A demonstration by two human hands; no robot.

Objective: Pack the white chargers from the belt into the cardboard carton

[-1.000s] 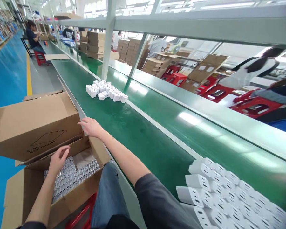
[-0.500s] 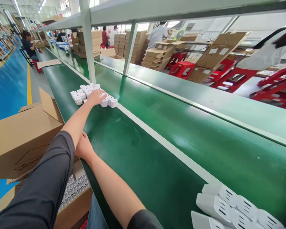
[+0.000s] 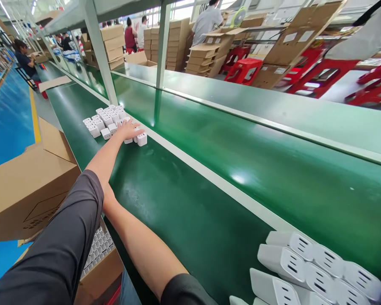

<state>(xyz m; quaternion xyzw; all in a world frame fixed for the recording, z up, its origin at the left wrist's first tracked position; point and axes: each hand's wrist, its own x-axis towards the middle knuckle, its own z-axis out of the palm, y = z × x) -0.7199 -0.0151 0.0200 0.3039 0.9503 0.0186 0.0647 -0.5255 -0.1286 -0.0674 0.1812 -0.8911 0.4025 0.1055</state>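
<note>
My left hand (image 3: 127,129) reaches out over a loose group of white charger blocks (image 3: 108,115) on the green bench. Its fingers are spread and lie across the blocks at the group's right end, with one block (image 3: 142,139) showing just past the fingertips. My right hand (image 3: 108,197) is by the bench's near edge, mostly behind my left forearm. Its fingers are hidden. A second group of white charger blocks (image 3: 317,271), packed side by side with their slotted ends showing, lies at the lower right.
An open cardboard box (image 3: 31,190) stands left of the bench (image 3: 178,203). Below my arms, another carton holds a grid of pale pieces (image 3: 99,248). A metal post (image 3: 98,55) rises behind the blocks. Across the bench are stacked cartons (image 3: 178,46), red stools (image 3: 244,70) and people.
The view has shifted slightly, and my left hand lies further toward the right end of the blocks. My right hand's fingers, partly visible before, have slipped behind my left forearm.
</note>
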